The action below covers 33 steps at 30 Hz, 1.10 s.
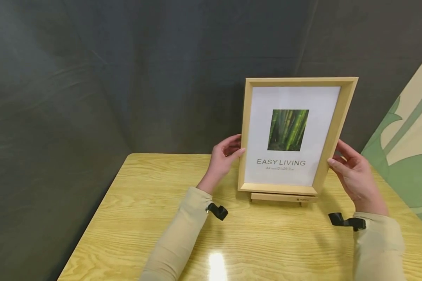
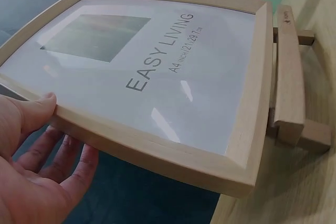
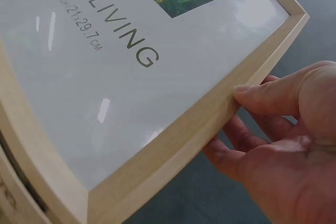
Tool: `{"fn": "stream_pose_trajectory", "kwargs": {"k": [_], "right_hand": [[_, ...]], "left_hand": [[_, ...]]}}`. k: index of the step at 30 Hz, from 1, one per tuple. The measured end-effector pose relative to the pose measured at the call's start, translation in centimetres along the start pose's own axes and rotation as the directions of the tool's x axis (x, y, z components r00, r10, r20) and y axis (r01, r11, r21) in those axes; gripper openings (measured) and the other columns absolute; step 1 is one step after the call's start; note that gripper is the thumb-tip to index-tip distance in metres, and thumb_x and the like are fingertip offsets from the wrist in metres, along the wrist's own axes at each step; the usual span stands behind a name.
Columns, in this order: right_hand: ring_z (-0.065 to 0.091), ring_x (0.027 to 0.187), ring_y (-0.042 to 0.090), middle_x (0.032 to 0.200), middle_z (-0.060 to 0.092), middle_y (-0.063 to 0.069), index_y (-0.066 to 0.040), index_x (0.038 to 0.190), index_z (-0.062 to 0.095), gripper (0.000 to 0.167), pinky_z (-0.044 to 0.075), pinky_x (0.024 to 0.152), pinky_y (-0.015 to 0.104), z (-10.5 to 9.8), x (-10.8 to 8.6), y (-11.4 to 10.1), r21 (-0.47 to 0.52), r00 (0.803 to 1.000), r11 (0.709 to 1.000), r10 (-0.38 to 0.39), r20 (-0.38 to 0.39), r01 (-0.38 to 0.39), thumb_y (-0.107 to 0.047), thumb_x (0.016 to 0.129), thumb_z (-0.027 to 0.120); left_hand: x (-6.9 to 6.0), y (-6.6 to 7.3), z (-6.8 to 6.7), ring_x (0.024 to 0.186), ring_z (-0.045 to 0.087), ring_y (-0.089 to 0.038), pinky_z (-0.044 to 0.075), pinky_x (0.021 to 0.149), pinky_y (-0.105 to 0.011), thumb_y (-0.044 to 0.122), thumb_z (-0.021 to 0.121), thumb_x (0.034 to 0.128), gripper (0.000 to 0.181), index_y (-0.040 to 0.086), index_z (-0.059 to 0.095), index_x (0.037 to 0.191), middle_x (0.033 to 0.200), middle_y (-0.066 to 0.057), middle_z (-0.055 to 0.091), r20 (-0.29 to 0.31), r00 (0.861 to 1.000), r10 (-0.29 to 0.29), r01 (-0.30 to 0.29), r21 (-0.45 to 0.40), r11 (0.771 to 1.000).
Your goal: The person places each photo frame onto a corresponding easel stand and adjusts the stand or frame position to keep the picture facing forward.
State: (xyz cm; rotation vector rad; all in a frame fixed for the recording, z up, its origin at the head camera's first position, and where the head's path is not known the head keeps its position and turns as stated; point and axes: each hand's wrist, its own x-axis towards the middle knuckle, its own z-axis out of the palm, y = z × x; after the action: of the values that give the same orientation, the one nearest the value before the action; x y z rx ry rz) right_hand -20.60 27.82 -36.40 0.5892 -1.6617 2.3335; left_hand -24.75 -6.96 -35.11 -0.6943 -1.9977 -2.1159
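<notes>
"So, what have you got between your hands?"

"A wooden picture frame (image 1: 292, 134), standing on end with its printed sheet (image 1: 290, 93) facing me. My left hand (image 1: 225, 158) pinches the left rail and my right hand (image 1: 356, 173) pinches the right one, each thumb on the front edge, the other fingers reaching round behind."

"Why the sides rather than the top?"

"Opposite rails should share the weight, I'd say, and a small turn of either wrist can level it. It also leaves the shiny front untouched, so probably no smudges over the bamboo picture (image 1: 288, 130)."

"And your grip sits below halfway?"

"Yes, likely because that gives me finer control of the lower edge."

"Where is that edge, exactly?"

"Right by the ledge of a small wooden stand (image 1: 279, 197), which stands on the counter (image 1: 161, 195) in front of a dark curtain (image 1: 161, 78). Whether rail and ledge touch, I can't tell; they look very close in all three views."

"Why would a stand have that ledge?"

"Presumably to stop whatever leans there from sliding forward."
</notes>
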Motion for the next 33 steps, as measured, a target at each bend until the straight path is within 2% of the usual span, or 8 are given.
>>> {"fn": "stream_pose_trajectory", "kwargs": {"k": [6, 14, 19, 30, 33], "right_hand": [[0.059, 0.103, 0.017, 0.128, 0.050, 0.011, 0.005, 0.145, 0.035, 0.060, 0.052, 0.082, 0.023, -0.9, 0.0, 0.3, -0.004, 1.000, 1.000, 0.007, 0.003, -0.007, 0.024, 0.089, 0.043], [0.058, 0.102, 0.017, 0.126, 0.051, 0.010, 0.002, 0.145, 0.037, 0.059, 0.053, 0.080, 0.022, -1.7, 0.2, 0.1, -0.010, 0.999, 0.999, 0.031, -0.021, -0.031, 0.022, 0.089, 0.045], [0.057, 0.101, 0.016, 0.126, 0.051, 0.009, 0.000, 0.145, 0.038, 0.060, 0.053, 0.079, 0.021, -2.1, 0.3, 0.1, -0.034, 0.998, 0.998, 0.051, -0.046, -0.053, 0.022, 0.090, 0.045], [0.054, 0.105, 0.013, 0.130, 0.046, 0.005, -0.007, 0.147, 0.038, 0.060, 0.051, 0.081, 0.020, -2.2, 0.5, 0.4, -0.137, 0.986, 0.979, 0.139, -0.088, -0.150, 0.010, 0.091, 0.054], [0.053, 0.107, 0.013, 0.131, 0.045, 0.005, -0.008, 0.148, 0.037, 0.061, 0.051, 0.082, 0.020, -2.2, 0.5, 0.5, -0.127, 0.984, 0.979, 0.151, -0.094, -0.163, 0.009, 0.092, 0.055]], "left_hand": [[0.2, -0.2, 0.8, 0.100, 0.060, -0.039, 0.052, 0.084, -0.040, -0.005, 0.064, 0.0881, 0.041, -0.007, 0.056, 0.128, 0.112, -0.027, 0.061, -0.008, 1.000, -0.026, 0.026, -0.010, 1.000], [0.6, -0.5, 1.7, 0.100, 0.061, -0.035, 0.052, 0.081, -0.027, -0.003, 0.065, 0.0885, 0.041, -0.005, 0.056, 0.128, 0.112, -0.025, 0.062, -0.010, 0.999, -0.045, 0.045, 0.005, 0.999], [0.8, -0.9, 2.0, 0.100, 0.061, -0.033, 0.052, 0.081, -0.026, -0.003, 0.064, 0.0890, 0.041, -0.006, 0.055, 0.129, 0.113, -0.025, 0.061, -0.007, 0.999, -0.054, 0.054, -0.003, 0.999], [0.8, -0.9, 2.3, 0.095, 0.062, -0.027, 0.052, 0.080, -0.026, -0.003, 0.065, 0.0885, 0.039, -0.003, 0.058, 0.127, 0.109, -0.020, 0.063, -0.054, 0.995, -0.085, 0.084, -0.011, 0.996], [0.8, -0.8, 2.3, 0.096, 0.061, -0.027, 0.052, 0.080, -0.026, -0.003, 0.065, 0.0889, 0.039, -0.003, 0.058, 0.127, 0.110, -0.020, 0.063, -0.056, 0.994, -0.096, 0.096, -0.008, 0.995]]}}
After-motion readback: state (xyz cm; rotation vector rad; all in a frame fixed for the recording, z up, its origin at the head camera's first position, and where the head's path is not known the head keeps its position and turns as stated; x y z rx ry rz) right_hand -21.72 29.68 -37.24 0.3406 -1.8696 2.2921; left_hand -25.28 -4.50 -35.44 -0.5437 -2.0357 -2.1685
